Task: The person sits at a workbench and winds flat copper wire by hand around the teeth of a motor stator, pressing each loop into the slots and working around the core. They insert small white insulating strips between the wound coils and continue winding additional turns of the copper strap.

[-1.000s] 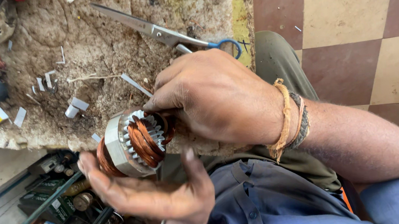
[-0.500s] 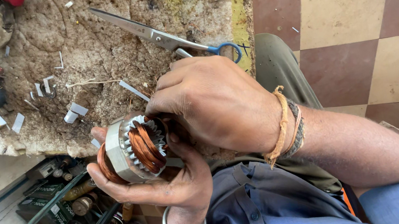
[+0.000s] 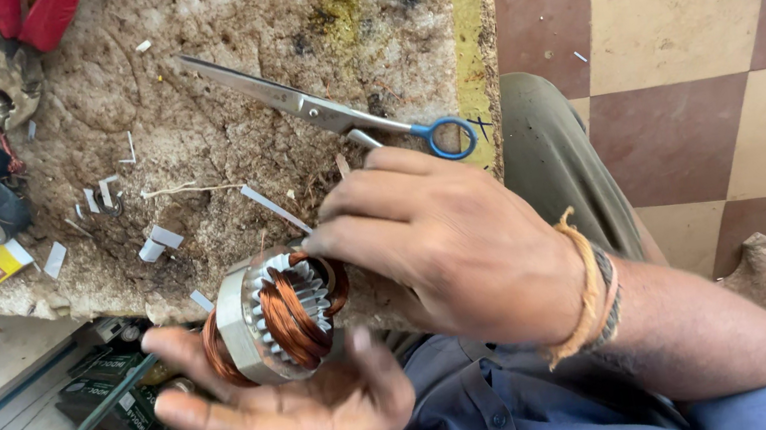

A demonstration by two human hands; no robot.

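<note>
Since the earlier frame, both hands have drifted down and off the worktop's (image 3: 212,89) near edge, carrying the stator (image 3: 271,314) along. From the head view, the left hand (image 3: 280,407) lies open, palm up, cradling the stator from below. Right hand (image 3: 448,246) pinches its fingertips on the stator's copper winding (image 3: 288,310). Scissors (image 3: 327,112) lie on the worktop just beyond the stator.
</note>
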